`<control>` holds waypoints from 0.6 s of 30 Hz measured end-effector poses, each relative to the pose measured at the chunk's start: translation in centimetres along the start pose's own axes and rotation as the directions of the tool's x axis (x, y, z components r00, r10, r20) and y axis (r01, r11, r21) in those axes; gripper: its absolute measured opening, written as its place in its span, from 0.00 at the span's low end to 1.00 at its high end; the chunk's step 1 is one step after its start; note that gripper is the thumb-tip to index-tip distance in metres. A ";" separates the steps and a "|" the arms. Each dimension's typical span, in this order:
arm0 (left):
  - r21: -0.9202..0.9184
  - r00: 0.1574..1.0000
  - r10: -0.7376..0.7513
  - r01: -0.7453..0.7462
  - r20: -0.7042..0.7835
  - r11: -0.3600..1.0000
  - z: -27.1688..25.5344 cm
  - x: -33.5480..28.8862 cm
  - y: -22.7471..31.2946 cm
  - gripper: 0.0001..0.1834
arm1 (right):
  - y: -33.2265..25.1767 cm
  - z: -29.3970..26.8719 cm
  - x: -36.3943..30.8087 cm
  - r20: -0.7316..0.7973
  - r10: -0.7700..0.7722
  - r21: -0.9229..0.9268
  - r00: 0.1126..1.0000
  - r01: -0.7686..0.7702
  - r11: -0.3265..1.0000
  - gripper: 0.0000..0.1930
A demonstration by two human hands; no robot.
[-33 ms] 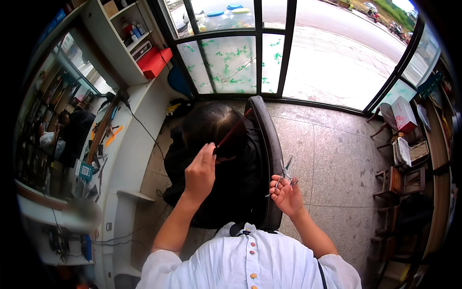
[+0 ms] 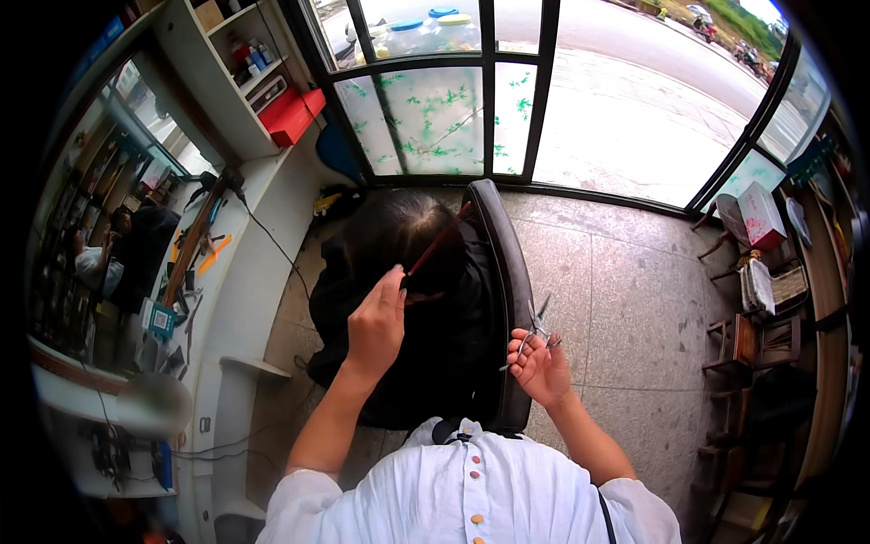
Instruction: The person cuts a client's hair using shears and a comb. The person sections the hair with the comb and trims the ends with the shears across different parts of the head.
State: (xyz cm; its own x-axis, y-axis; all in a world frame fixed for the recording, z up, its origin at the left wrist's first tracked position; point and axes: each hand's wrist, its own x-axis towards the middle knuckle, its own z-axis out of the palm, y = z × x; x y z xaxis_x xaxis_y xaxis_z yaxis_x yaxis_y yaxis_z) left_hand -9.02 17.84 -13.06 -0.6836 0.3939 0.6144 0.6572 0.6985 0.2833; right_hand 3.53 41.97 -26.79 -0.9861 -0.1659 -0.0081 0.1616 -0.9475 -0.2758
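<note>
A person with dark hair [image 2: 385,222], draped in a black cape [image 2: 426,363], sits in front of me in a dark padded chair [image 2: 509,272]. Beside the back of the head, my left hand [image 2: 376,325] pinches one end of a thin, dark red comb [image 2: 437,247], which slants up to the right across the hair. My right hand [image 2: 544,370] is held palm up beside the chair back, its fingers curled round the handles of metal scissors [image 2: 538,328]. Their blades point away from me, parted and clear of the hair.
Left stands a white counter [image 2: 249,218] cluttered with tools, a cord and a large mirror [image 2: 100,236]. A red box [image 2: 290,118] sits on the shelves. Ahead is a glass door [image 2: 417,122] with leaf patterns, beside an open doorway. Wooden chairs [image 2: 757,340] line the right wall.
</note>
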 end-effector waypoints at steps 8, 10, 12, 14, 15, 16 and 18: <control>0.087 0.998 0.041 -0.036 -0.054 0.996 -2.0 1.4 -1.5 0.15 | -0.8 -0.1 -0.5 -0.023 0.031 -0.041 0.999 -0.032 0.999 0.34; 0.107 0.999 0.041 -0.043 0.016 0.993 -1.9 1.9 -2.3 0.13 | -0.6 -0.2 -0.8 -0.046 0.053 -0.047 0.998 -0.055 0.997 0.34; 0.128 0.992 0.027 -0.043 0.123 0.991 -1.6 2.1 -2.8 0.12 | -0.6 -0.4 -1.0 -0.067 0.072 -0.053 0.995 -0.076 0.996 0.34; 0.115 0.985 0.008 -0.027 0.170 0.993 -1.0 1.8 -2.4 0.11 | -0.5 -0.4 -1.2 -0.064 0.083 -0.071 0.995 -0.087 0.994 0.34; 0.115 0.977 -0.019 -0.006 0.212 0.993 -0.7 1.4 -1.8 0.11 | -0.5 -0.4 -1.3 -0.065 0.086 -0.082 0.994 -0.091 0.992 0.34; 0.116 0.966 -0.044 0.015 0.254 0.993 -0.4 1.0 -1.3 0.11 | -0.5 -0.5 -1.4 -0.066 0.080 -0.083 0.995 -0.085 0.993 0.34; 0.144 0.953 -0.038 -0.007 0.302 0.990 1.1 -0.3 -1.3 0.09 | -0.5 -0.7 -1.6 -0.066 0.069 -0.084 0.995 -0.075 0.994 0.33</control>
State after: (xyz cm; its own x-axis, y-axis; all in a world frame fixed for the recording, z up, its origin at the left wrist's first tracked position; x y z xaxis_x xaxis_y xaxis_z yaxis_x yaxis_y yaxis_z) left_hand -9.99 17.42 -14.41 -0.7717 0.5294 0.3523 0.6090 0.7747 0.1699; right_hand 4.95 42.87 -27.28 -0.9730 -0.2126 -0.0904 0.2309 -0.9061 -0.3545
